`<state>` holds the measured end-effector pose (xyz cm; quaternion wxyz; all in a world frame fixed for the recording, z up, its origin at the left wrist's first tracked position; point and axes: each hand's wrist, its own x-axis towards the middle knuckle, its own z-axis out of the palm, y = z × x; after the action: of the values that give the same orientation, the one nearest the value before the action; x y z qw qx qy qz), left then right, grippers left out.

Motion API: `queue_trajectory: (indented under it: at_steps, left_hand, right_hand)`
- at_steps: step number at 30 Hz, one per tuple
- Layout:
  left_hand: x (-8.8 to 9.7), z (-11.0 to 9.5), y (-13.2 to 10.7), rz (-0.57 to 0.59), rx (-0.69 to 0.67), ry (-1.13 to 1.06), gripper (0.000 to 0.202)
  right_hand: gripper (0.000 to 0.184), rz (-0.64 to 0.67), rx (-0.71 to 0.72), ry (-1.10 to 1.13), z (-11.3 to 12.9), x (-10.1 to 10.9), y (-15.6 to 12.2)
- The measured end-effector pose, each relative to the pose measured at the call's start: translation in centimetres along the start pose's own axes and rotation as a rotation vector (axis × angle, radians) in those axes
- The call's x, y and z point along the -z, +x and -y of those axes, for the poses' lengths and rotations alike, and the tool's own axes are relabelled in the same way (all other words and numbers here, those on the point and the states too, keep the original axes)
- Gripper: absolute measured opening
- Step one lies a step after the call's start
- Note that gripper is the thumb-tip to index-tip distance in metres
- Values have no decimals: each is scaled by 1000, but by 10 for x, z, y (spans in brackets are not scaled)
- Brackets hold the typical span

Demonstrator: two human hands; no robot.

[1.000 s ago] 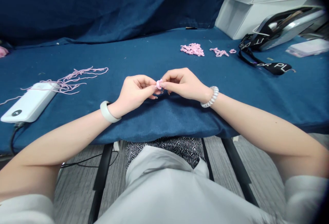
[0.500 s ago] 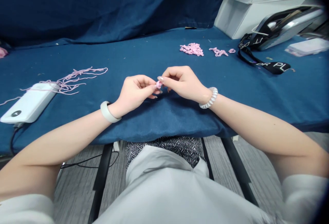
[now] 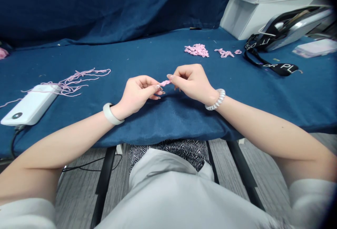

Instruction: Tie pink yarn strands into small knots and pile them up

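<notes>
A short pink twisted cord (image 3: 165,83) is stretched between my two hands, just above the near part of the blue cloth. My left hand (image 3: 139,93) pinches its left end between thumb and forefinger. At the other end, the thumb and forefinger of my right hand (image 3: 190,82) are closed on it. The fingertips hide both ends of the cord. Beyond my right hand lies a heap of small pink cord pieces (image 3: 196,50), with a smaller cluster of pink pieces (image 3: 224,53) and one pink loop (image 3: 237,52) beside it.
Loose pink strands (image 3: 76,81) trail over a white power bank (image 3: 33,104) with a black cable at the left. To the right are a lettered black strap (image 3: 283,69), a silver-black case (image 3: 302,25), a flat clear box (image 3: 314,48) and white stacked boxes (image 3: 242,15).
My right hand has moved right and slightly up, away from the left. The pink cord, bunched between my fingertips before, now shows as a longer twisted length. My left hand has barely moved.
</notes>
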<state>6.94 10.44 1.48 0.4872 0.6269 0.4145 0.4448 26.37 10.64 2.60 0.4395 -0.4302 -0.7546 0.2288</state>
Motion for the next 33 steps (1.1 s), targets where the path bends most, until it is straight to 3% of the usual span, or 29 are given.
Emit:
queue_trajectory:
  at_steps: [7, 14, 19, 24, 28, 33]
  left_hand:
    - [-1, -3, 1, -30, 32, -35, 24]
    - [0, 2, 1, 7, 50, -32, 27]
    - [1, 4, 1, 58, 19, -1, 28]
    - [2, 6, 2, 71, -13, -8, 24]
    - [3, 8, 3, 49, -99, 8, 24]
    - [6, 5, 2, -39, -317, 146, 19]
  right_hand:
    - [37, -16, -31, 66, -2, 1, 2]
    - [45, 157, -160, 261, -4, -2, 4]
    - [35, 321, -111, 173, 0, -4, 2]
    - [31, 314, -115, 239, 0, -4, 2]
    - [31, 329, -107, 296, -3, -4, 3]
    - [37, 333, -76, 373, -6, -4, 4]
